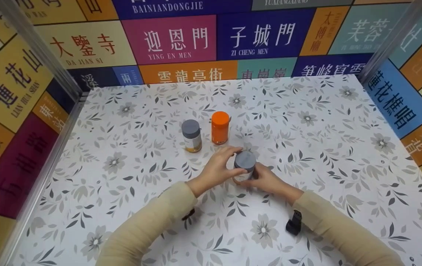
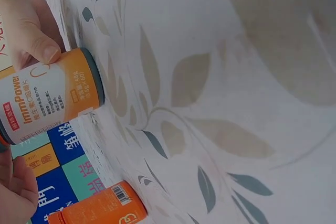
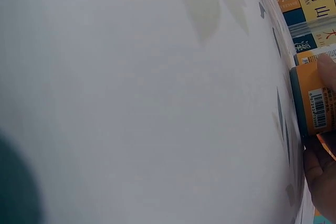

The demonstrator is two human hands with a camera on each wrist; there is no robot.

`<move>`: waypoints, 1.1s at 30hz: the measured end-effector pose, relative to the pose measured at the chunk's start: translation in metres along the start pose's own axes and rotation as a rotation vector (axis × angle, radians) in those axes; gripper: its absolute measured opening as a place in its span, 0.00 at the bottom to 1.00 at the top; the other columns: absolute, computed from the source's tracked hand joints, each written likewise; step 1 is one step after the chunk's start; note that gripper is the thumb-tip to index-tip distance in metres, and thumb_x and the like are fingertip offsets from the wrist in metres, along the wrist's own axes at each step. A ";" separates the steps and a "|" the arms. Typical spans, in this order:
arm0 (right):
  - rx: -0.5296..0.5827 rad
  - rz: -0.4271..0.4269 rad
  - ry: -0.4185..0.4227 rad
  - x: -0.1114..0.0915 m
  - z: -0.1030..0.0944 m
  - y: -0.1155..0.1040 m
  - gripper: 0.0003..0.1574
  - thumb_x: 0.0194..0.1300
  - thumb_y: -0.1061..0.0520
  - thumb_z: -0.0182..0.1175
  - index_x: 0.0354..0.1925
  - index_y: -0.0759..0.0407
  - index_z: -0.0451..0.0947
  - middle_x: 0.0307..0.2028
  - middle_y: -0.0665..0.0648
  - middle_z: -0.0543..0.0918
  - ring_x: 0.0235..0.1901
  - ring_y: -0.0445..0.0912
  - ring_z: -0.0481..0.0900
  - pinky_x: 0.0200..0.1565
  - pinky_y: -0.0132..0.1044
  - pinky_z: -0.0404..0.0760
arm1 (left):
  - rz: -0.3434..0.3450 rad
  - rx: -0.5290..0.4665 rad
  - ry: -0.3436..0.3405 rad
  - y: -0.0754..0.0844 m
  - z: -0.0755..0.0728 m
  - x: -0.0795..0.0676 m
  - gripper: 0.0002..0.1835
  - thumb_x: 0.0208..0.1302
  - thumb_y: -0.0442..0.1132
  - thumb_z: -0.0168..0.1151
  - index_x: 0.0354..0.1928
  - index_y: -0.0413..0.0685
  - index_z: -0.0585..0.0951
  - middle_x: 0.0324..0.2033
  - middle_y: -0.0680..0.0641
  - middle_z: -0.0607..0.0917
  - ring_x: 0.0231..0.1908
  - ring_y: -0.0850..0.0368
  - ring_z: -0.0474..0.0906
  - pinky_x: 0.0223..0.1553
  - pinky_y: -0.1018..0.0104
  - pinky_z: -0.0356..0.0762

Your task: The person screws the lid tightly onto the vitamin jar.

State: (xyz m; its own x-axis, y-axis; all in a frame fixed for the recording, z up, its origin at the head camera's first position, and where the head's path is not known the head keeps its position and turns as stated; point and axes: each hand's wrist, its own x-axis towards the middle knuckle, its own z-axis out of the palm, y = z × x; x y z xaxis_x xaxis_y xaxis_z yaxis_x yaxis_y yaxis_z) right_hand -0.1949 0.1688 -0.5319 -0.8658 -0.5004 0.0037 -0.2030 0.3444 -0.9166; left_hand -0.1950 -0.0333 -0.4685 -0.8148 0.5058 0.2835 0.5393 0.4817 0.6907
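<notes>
Between both hands is a vitamin bottle (image 1: 245,162) with a grey cap and a white-and-orange label reading ImmPower (image 2: 58,95). My left hand (image 1: 216,168) grips it near the cap from the left, thumb in front and fingers behind. From the right, my right hand (image 1: 266,180) holds its lower body, the thumb on the label in the left wrist view. The bottle stands upright at or just above the tabletop; I cannot tell which. At the right edge of the right wrist view, the bottle (image 3: 314,103) shows its barcode, with my right hand (image 3: 321,182) below it.
A second grey-capped bottle (image 1: 191,136) stands behind and left of the hands. Beside it stands an orange bottle (image 1: 220,128) with an orange cap. The table (image 1: 122,195) has a white floral cover, and panels with Chinese place names (image 1: 170,40) line its back and sides.
</notes>
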 end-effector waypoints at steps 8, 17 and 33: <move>-0.026 0.015 -0.002 -0.005 0.000 -0.021 0.41 0.51 0.62 0.67 0.60 0.71 0.61 0.57 0.68 0.70 0.58 0.58 0.67 0.60 0.49 0.64 | 0.004 -0.073 -0.092 -0.003 -0.004 -0.004 0.30 0.60 0.41 0.61 0.62 0.41 0.66 0.59 0.44 0.72 0.61 0.53 0.65 0.63 0.62 0.59; -0.049 0.000 0.017 -0.003 0.001 -0.012 0.41 0.52 0.60 0.67 0.61 0.69 0.61 0.56 0.66 0.72 0.57 0.56 0.69 0.59 0.45 0.66 | -0.084 -0.058 -0.054 0.002 0.000 -0.004 0.37 0.53 0.47 0.67 0.63 0.43 0.64 0.58 0.44 0.72 0.58 0.52 0.66 0.60 0.60 0.63; 0.017 -0.012 -0.038 -0.002 0.000 -0.016 0.44 0.54 0.62 0.65 0.64 0.69 0.55 0.59 0.65 0.68 0.58 0.54 0.68 0.56 0.33 0.69 | -0.117 0.029 0.014 0.012 0.003 0.002 0.31 0.51 0.49 0.68 0.56 0.42 0.74 0.45 0.47 0.74 0.47 0.55 0.69 0.50 0.64 0.68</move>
State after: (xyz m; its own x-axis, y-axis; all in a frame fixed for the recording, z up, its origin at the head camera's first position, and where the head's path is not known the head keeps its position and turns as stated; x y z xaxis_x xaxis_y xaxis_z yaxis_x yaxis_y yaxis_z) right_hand -0.1894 0.1642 -0.5171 -0.8456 -0.5339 -0.0002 -0.2050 0.3250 -0.9232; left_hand -0.1899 -0.0239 -0.4620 -0.8755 0.4345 0.2114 0.4457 0.5573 0.7005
